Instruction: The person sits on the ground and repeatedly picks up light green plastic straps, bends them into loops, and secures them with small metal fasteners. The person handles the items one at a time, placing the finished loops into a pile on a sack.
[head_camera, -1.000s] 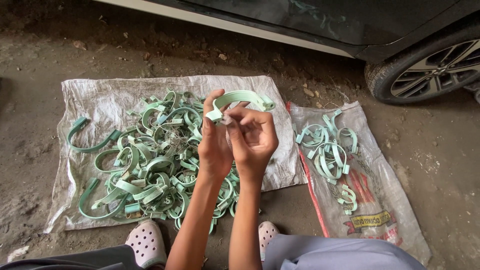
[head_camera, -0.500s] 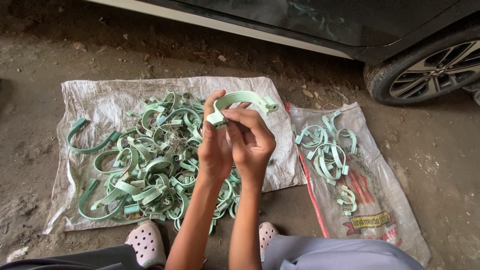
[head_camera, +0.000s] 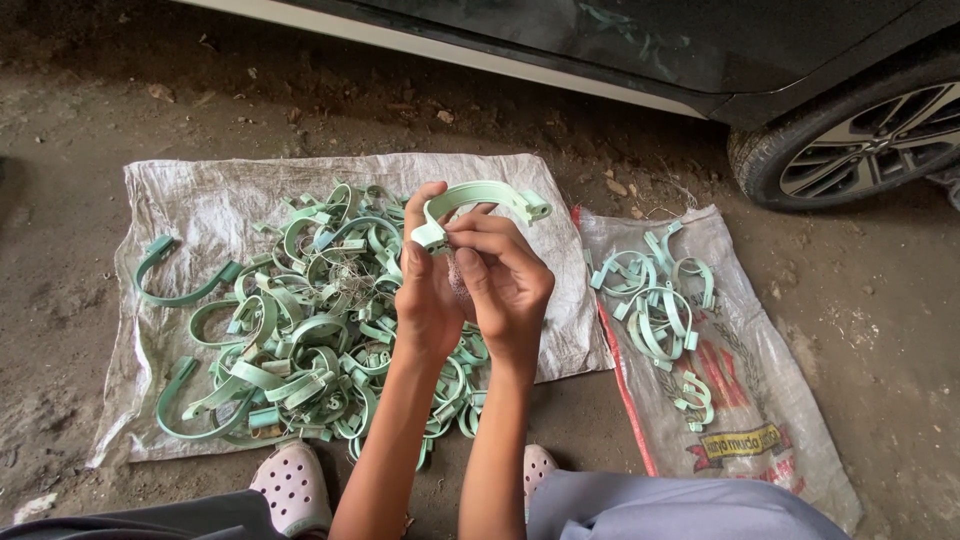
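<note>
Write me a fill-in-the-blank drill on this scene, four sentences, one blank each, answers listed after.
1. Both hands, left hand and right hand, hold one curved pale green plastic clamp in a ____ colour.
2. The big heap of green clamps lies on a white woven sack to the person's ____.
3. The smaller cluster of clamps lies on a printed sack to the person's ____.
4. At the top right stands a car's black ____.

Missing words: green; left; right; tyre
</note>
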